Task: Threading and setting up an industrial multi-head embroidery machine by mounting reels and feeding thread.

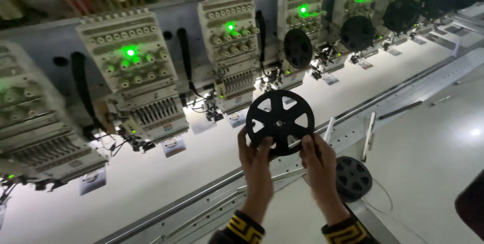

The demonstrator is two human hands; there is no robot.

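The black spoked reel, thin plastic with wedge-shaped cut-outs, sits upright between my hands at centre frame; my left hand pinches its rim at seven o'clock, my right hand at five, keeping the face clear; a second reel lies on the machine bed at four o'clock; embroidery heads glow green above.

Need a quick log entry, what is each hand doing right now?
Left hand: closed on the lower left rim of the black spoked reel.
Right hand: closed on the reel's lower right rim.
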